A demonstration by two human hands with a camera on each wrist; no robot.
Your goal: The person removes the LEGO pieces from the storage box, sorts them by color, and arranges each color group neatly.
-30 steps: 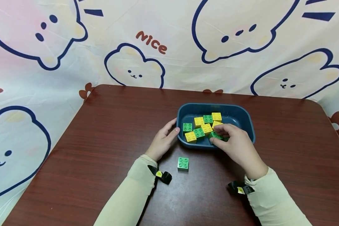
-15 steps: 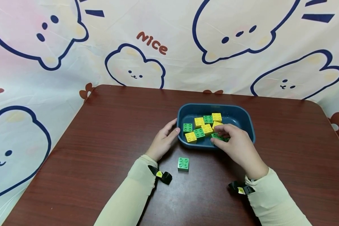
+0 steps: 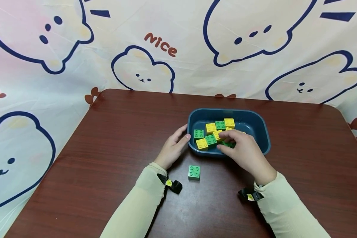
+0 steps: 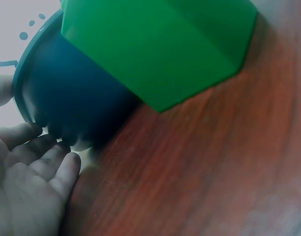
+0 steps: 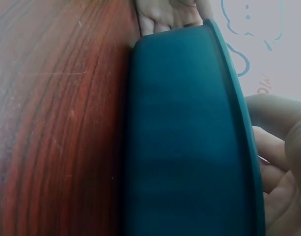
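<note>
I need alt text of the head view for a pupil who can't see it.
A person's right hand grip reaches into a dark blue, rounded rectangular plastic tray of yellow and green square studded bricks, while the left hand grip touches the tray's left end. One green square studded brick sits on the reddish-brown wood-grain table in front.

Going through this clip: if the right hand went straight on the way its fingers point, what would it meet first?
Most likely the yellow brick just ahead of the right hand, inside the blue tray. How high the hand sits is unclear, so it might pass above that brick.
</note>
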